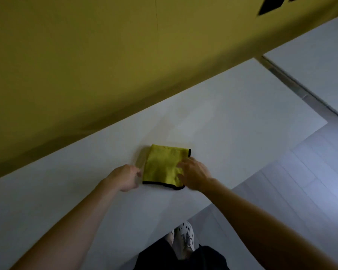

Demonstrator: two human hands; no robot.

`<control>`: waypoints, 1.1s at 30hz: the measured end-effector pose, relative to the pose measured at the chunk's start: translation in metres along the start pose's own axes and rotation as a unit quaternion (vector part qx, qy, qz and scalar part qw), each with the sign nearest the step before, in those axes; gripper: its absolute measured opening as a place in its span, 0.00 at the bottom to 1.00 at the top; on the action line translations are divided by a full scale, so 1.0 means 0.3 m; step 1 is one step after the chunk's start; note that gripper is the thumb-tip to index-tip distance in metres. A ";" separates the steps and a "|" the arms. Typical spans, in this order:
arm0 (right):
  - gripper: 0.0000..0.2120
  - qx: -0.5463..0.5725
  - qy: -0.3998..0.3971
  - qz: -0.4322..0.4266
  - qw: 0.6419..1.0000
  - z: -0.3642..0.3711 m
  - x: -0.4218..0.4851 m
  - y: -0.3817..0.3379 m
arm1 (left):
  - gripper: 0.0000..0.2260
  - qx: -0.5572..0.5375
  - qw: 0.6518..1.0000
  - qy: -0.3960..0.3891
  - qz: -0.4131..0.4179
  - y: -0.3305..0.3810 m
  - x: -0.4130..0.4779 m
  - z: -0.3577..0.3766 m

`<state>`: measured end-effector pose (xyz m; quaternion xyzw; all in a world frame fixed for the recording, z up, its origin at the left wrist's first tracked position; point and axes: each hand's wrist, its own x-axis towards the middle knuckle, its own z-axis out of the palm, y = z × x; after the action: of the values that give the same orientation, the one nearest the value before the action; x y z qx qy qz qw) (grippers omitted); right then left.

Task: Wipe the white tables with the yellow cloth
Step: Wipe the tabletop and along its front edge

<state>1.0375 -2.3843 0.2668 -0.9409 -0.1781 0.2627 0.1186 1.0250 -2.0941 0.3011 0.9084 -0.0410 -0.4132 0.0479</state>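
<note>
A yellow wall fills the view beyond the cloth, and its lower edge meets the far edge of the table. The white table runs slantwise across the middle. On it the yellow cloth lies flat, folded into a rough square with black trim along its near and right edges. It sits nearer the table's front edge than the wall.

Right of the cloth and below the table's edge is pale plank floor. Farther right, and farther away than the cloth, is a second white table, parted from the first by a narrow dark gap.

Two bare forearms reach in from the near side toward the cloth.

The left hand sits just beside the cloth's left edge with its fingers curled inward. Blur makes it impossible to tell whether they touch or pinch the edge.

The right hand lies on the cloth's right side. Its fingers are spread loosely over the fabric and rest on it rather than gripping it, though they too are blurred.

Nearer than the cloth, past the table's front edge, are dark shorts and a pale perforated shoe on the floor.
</note>
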 end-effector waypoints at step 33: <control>0.40 -0.110 0.076 -0.228 0.965 0.267 -0.080 0.313 | 0.78 -0.019 0.979 0.087 -0.184 0.374 0.144 0.140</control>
<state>1.0011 -2.4688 0.1811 -0.8999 -0.4057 0.1355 0.0845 1.0178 -2.2127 0.2549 0.9318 0.1393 -0.3352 -0.0085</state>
